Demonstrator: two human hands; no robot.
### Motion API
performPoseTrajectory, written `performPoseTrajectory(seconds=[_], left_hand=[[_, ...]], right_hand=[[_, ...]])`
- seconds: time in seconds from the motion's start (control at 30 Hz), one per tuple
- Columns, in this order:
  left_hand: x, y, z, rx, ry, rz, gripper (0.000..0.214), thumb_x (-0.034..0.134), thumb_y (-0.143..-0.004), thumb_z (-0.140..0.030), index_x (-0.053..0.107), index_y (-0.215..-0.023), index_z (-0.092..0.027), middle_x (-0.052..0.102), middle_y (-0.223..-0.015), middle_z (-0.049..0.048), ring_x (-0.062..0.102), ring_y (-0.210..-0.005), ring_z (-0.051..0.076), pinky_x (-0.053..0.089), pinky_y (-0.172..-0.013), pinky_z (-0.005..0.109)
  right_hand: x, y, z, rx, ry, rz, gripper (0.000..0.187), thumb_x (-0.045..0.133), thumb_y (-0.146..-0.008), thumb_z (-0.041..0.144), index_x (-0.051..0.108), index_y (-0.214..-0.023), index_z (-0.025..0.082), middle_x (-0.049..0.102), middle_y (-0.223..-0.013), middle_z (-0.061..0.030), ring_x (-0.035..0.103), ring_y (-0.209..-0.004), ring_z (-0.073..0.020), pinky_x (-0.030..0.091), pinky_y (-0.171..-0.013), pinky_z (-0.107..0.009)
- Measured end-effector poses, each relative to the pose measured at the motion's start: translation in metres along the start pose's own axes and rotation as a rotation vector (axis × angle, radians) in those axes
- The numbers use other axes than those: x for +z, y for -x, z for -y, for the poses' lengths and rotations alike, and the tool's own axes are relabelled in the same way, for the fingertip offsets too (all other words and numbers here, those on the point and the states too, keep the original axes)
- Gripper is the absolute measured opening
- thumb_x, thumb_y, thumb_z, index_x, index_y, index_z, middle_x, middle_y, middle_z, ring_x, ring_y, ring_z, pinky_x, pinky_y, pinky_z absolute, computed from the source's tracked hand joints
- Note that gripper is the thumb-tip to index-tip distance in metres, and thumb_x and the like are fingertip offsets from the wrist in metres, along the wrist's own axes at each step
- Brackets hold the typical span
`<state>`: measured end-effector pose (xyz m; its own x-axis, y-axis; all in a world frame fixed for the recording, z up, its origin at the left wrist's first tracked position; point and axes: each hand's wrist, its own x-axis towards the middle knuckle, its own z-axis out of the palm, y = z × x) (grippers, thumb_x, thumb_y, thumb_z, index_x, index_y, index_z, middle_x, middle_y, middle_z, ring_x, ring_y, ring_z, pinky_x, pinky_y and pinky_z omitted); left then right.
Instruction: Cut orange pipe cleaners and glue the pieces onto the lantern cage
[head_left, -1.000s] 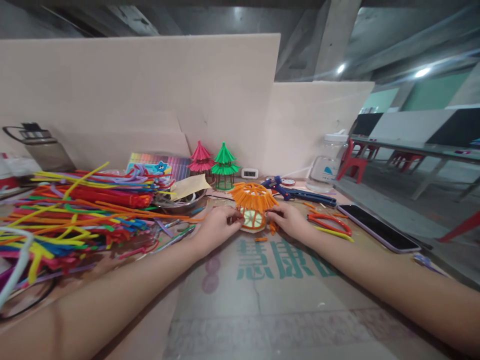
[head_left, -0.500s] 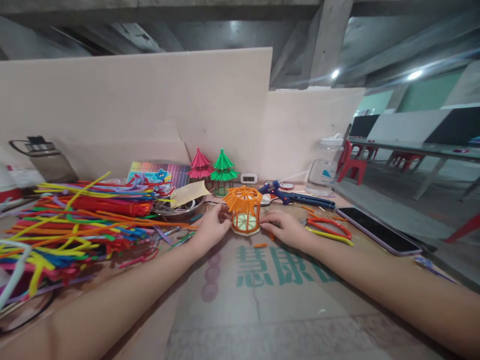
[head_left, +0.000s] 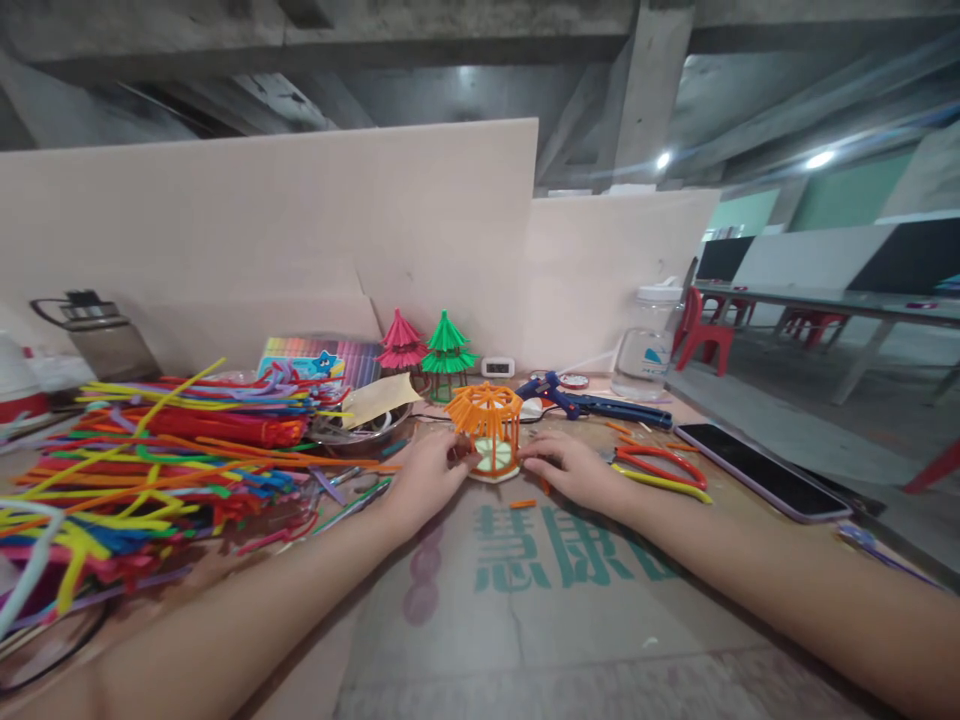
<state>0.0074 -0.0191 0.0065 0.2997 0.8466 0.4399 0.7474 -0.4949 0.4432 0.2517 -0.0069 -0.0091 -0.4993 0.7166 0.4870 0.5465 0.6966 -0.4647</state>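
A small orange pavilion model (head_left: 489,403), built of pipe cleaners, stands upright on a pale round base (head_left: 495,456). Part of its roof is covered with short strips at the left; the rest is open framing. From the left, my left hand (head_left: 435,468) grips the model low down with thumb and fingers closed at its posts. Against the right side of the base, my right hand (head_left: 566,466) has bent fingers holding the model steady. A short orange piece (head_left: 523,504) lies in front of the base.
Pipe cleaners (head_left: 150,460) heap at the left. Behind stand finished red (head_left: 401,340) and green (head_left: 448,345) pavilions, a small clock (head_left: 498,368) and a glue gun (head_left: 551,390). To the right are red-and-yellow-handled pliers (head_left: 664,468), a phone (head_left: 761,470) and a clear bottle (head_left: 645,345).
The view has tilted slightly up, so everything sits lower in the picture. The pavilion has turned or tilted a little, and my left fingers reach further onto its left side.
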Motion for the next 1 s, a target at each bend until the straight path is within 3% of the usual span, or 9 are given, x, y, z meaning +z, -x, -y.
performPoseTrajectory(seconds=[0.37,0.47,0.53,0.63,0.77,1.0], left_hand=[[-0.002,0.002,-0.012,0.007,0.082,0.105,0.017,0.060,-0.087,-0.028,0.074,-0.090,-0.019,0.075,-0.091,0.0044,0.067,-0.086,0.020,0.046,-0.079,0.029],[-0.003,0.003,-0.015,0.061,0.047,0.108,0.020,0.058,-0.089,-0.030,0.075,-0.091,-0.020,0.076,-0.089,0.0038,0.067,-0.085,0.020,0.046,-0.077,0.029],[-0.004,0.003,-0.015,0.049,0.049,0.104,0.021,0.058,-0.089,-0.032,0.074,-0.092,-0.019,0.075,-0.089,0.0038,0.067,-0.083,0.019,0.046,-0.075,0.028],[-0.004,0.003,-0.015,0.066,0.018,0.119,0.019,0.058,-0.089,-0.029,0.074,-0.089,-0.018,0.075,-0.087,0.0042,0.066,-0.081,0.019,0.046,-0.074,0.028],[-0.006,0.005,-0.019,0.153,-0.058,0.083,0.016,0.059,-0.088,-0.024,0.074,-0.084,-0.018,0.074,-0.086,0.0045,0.065,-0.082,0.020,0.044,-0.076,0.030],[-0.008,0.011,-0.030,0.206,-0.190,0.063,0.015,0.063,-0.087,-0.029,0.074,-0.083,-0.020,0.074,-0.088,0.0055,0.064,-0.086,0.023,0.043,-0.080,0.035]], right_hand=[[-0.002,-0.001,0.003,-0.016,-0.032,-0.014,0.018,0.056,-0.090,0.026,0.073,-0.086,0.019,0.072,-0.089,-0.0085,0.065,-0.089,-0.0238,0.051,-0.083,-0.039],[-0.001,0.000,0.003,0.033,-0.050,-0.081,0.015,0.053,-0.090,0.022,0.067,-0.093,0.018,0.070,-0.089,-0.0078,0.065,-0.084,-0.0219,0.052,-0.079,-0.037],[-0.003,0.003,0.007,0.057,-0.057,-0.195,0.017,0.050,-0.089,0.020,0.059,-0.103,0.016,0.067,-0.094,-0.0094,0.064,-0.084,-0.0210,0.053,-0.079,-0.038],[-0.013,0.007,0.020,-0.089,0.006,-0.378,0.034,0.055,-0.085,0.021,0.049,-0.119,0.016,0.060,-0.110,-0.0131,0.060,-0.101,-0.0238,0.050,-0.091,-0.043],[-0.030,0.009,0.043,-0.356,0.300,-0.308,0.055,0.063,-0.084,0.030,0.042,-0.135,0.020,0.051,-0.136,-0.0155,0.045,-0.128,-0.0295,0.033,-0.111,-0.052],[-0.034,0.004,0.064,-0.358,0.512,-0.274,0.041,0.056,-0.087,0.025,0.051,-0.128,0.020,0.056,-0.132,-0.0139,0.047,-0.126,-0.0292,0.032,-0.112,-0.056]])
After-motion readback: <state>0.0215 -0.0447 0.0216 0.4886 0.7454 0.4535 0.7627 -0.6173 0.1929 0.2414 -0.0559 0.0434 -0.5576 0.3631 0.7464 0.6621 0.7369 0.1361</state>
